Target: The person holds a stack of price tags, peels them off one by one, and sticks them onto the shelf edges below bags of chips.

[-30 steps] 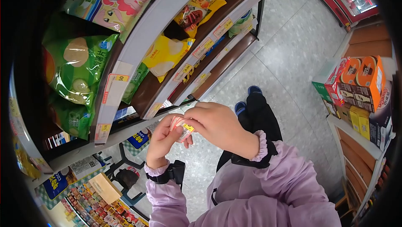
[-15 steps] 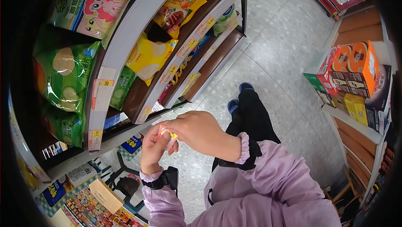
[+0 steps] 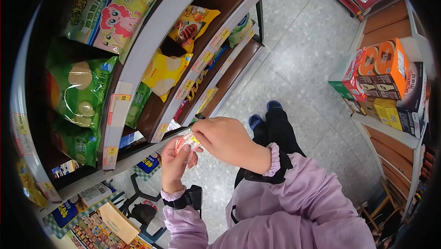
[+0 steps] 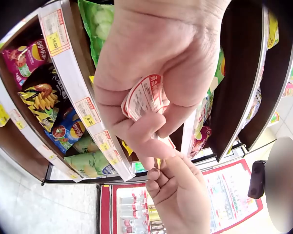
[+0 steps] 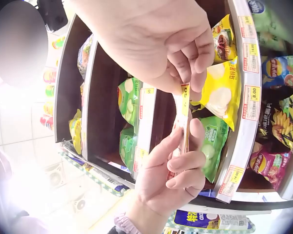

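Note:
A small stack of red-and-white price tags point(image 3: 187, 144), with a yellow patch on the face, is gripped in my left hand point(image 3: 173, 165), the thumb lying across the front. My right hand point(image 3: 233, 139) pinches the upper edge of a tag from the other side. Seen from the left wrist, several tags point(image 4: 145, 97) curve within the left palm, and the right hand point(image 4: 181, 197) meets the left fingertips below. In the right wrist view the stack shows nearly edge-on, a yellow strip point(image 5: 185, 105) bridging the two hands.
Snack shelves stand close on the left, with green chip bags point(image 3: 79, 88), a yellow bag point(image 3: 166, 73) and tags along the shelf edges point(image 3: 118, 106). Orange boxes point(image 3: 385, 67) sit on a low shelf at the right. A black chair point(image 3: 138, 194) is at lower left, over grey tiled floor point(image 3: 298, 33).
The head view has shifted about. Both hands stay together on the tags; half a second ago the right hand covered more of them, and now more of the tag faces shows.

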{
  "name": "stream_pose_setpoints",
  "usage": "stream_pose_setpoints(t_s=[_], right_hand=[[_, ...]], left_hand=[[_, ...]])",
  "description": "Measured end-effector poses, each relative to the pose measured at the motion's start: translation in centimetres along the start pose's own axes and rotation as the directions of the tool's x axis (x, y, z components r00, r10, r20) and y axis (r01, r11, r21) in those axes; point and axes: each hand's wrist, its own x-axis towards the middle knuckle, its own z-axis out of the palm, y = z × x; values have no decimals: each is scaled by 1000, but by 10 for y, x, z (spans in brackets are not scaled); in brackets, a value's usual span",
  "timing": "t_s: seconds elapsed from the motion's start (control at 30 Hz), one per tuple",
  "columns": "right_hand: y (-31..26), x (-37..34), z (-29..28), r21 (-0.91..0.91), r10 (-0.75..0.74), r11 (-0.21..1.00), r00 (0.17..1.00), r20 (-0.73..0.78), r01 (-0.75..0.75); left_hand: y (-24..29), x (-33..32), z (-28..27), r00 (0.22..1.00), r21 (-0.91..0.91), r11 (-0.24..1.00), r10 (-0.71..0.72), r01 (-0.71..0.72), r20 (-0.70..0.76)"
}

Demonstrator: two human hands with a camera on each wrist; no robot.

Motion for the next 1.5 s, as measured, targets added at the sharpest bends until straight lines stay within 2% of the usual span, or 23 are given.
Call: stream_pose_setpoints(t_s=[0.2, 0.27, 0.3, 0.43, 0.5, 0.53, 0.6, 1.17, 1.3, 1.4, 1.43, 1.5], right_hand=[[-9, 0, -19, -12, -2, 1000, 1000, 30, 3], [-16, -1, -29, -16, 11, 1000, 995, 94, -10], [-18, -1, -34, -33, -10, 999, 996, 90, 13], [-33, -4, -58, -120, -120, 981, 965, 235, 152], [-40, -5, -71, -182, -131, 963, 936, 328, 199], [-43, -7, -76, -194, -156, 954, 932, 328, 228], [-49, -10, -85, -168, -141, 963, 926, 350, 210], [-83, 3, -141, -227, -255, 900, 872, 419, 372], [-89, 5, -150, -263, -305, 872, 879, 367, 413], [-100, 8, -159, -288, -322, 857, 880, 350, 428], [-102, 9, -161, -267, -346, 860, 882, 319, 434], [-104, 9, -165, -226, -386, 866, 884, 263, 445]], left_hand=[[17, -2, 11, 1000, 66, 998, 6, -7, 23], [23, -5, 14, 999, 163, 986, -31, 23, 44], [28, -7, 17, 994, 141, 990, -42, 27, 101], [46, -18, 32, 992, 163, 987, -3, -17, 123], [52, -22, 37, 984, 195, 980, 2, -37, 178], [55, -22, 40, 977, 205, 977, 10, -55, 213], [59, -23, 44, 967, 274, 959, 4, -77, 256], [91, -37, 84, 956, 298, 929, 141, -218, 258], [106, -44, 81, 942, 345, 894, 193, -284, 274], [119, -48, 76, 954, 336, 905, 189, -262, 233], [132, -53, 79, 969, 385, 898, 145, -213, 198], [131, -46, 70, 962, 371, 894, 184, -250, 204]])
